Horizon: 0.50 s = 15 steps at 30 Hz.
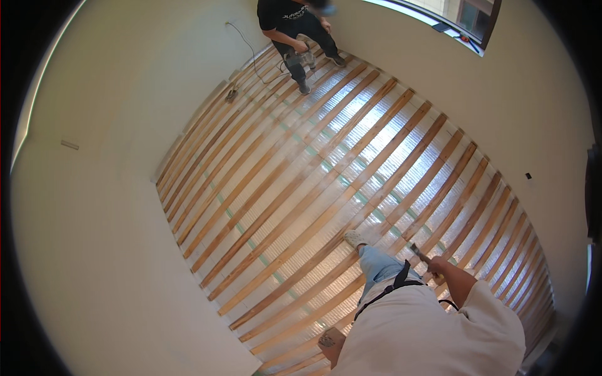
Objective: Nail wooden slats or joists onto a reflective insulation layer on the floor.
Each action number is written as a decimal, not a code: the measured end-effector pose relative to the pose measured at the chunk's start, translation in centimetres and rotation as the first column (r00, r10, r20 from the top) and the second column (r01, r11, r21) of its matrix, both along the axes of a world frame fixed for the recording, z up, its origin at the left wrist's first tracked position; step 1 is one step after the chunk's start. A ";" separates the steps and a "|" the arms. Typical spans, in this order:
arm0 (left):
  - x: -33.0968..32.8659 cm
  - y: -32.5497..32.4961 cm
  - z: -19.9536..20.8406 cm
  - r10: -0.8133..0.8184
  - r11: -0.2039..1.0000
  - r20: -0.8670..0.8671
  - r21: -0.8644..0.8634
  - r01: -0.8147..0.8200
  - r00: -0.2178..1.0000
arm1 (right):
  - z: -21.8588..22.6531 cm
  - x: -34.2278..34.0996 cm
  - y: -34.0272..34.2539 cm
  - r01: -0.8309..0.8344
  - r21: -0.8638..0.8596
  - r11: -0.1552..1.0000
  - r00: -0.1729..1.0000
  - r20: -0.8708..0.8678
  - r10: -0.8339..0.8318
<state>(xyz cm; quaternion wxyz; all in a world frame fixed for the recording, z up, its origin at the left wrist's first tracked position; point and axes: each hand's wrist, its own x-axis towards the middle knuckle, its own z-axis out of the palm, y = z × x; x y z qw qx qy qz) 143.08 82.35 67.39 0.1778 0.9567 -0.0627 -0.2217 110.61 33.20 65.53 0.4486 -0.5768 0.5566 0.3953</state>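
My right hand is closed around the handle of a hammer, held beside my right hip above the wooden battens. The hammer's dark head points away from me, toward the far left. Of my left arm only a short stretch shows at the lower edge, and the hand itself is out of sight. My foot in a light shoe stands among the battens, which run in parallel rows over shiny silver sheeting.
At the far end a co-worker bends over the battens, holding a power tool; a cord runs to the wall. A dark tool lies on battens at the left. Small items, including a tape measure, rest on the windowsill.
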 end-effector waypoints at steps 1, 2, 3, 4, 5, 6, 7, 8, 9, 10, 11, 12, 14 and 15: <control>2.8 -0.7 0.5 -0.018 1.000 0.006 -0.010 0.018 1.000 | -1.2 1.7 -1.0 0.166 -0.010 0.986 0.986 0.022 -0.166; 5.9 -0.7 0.8 -0.033 0.999 0.025 -0.009 0.034 0.999 | -0.2 4.9 -2.0 0.331 -0.049 0.942 0.941 0.091 -0.326; 8.6 -1.1 1.4 -0.053 0.998 0.031 -0.015 0.053 0.998 | -1.0 7.0 -3.7 0.118 -0.106 0.987 0.984 0.146 -0.102; 10.1 -1.1 1.6 -0.054 0.998 0.039 -0.017 0.055 0.998 | 0.9 10.3 -4.7 0.434 -0.052 0.899 0.892 0.167 -0.421; 11.3 -1.8 1.9 -0.065 0.997 0.034 -0.030 0.066 0.997 | 0.8 12.0 -5.7 0.460 -0.095 0.883 0.879 0.186 -0.438; 12.7 -2.5 2.1 -0.070 0.996 0.033 -0.043 0.072 0.997 | 0.5 13.9 -6.9 0.482 -0.136 0.866 0.868 0.209 -0.450; 14.3 -3.2 2.1 -0.073 0.996 0.036 -0.056 0.075 0.997 | 1.2 16.4 -8.4 0.467 -0.133 0.874 0.873 0.222 -0.433; 15.8 -3.6 1.9 -0.074 0.995 0.038 -0.071 0.077 0.997 | 2.1 18.8 -9.8 0.452 -0.132 0.882 0.879 0.234 -0.415; 17.1 -4.0 1.7 -0.074 0.993 0.038 -0.087 0.077 0.997 | 3.0 20.8 -10.7 0.458 -0.133 0.879 0.876 0.232 -0.422; 18.3 -4.2 1.5 -0.076 0.992 0.037 -0.102 0.080 0.996 | 4.0 22.6 -11.4 0.446 -0.149 0.883 0.878 0.266 -0.398; 19.6 -4.6 1.3 -0.077 0.989 0.036 -0.121 0.081 0.996 | 4.9 24.2 -12.0 0.433 -0.168 0.886 0.878 0.300 -0.372; 21.2 -4.6 0.8 -0.078 0.987 0.038 -0.139 0.083 0.996 | 5.8 25.9 -12.5 0.440 -0.170 0.882 0.875 0.301 -0.379; 24.4 -4.7 -0.1 -0.083 0.980 0.042 -0.176 0.089 0.996 | 7.1 28.7 -13.0 0.349 -0.178 0.920 0.914 0.281 -0.292; 26.0 -4.7 -0.6 -0.087 0.976 0.044 -0.195 0.094 0.995 | 7.6 29.8 -12.8 0.359 -0.180 0.916 0.911 0.282 -0.302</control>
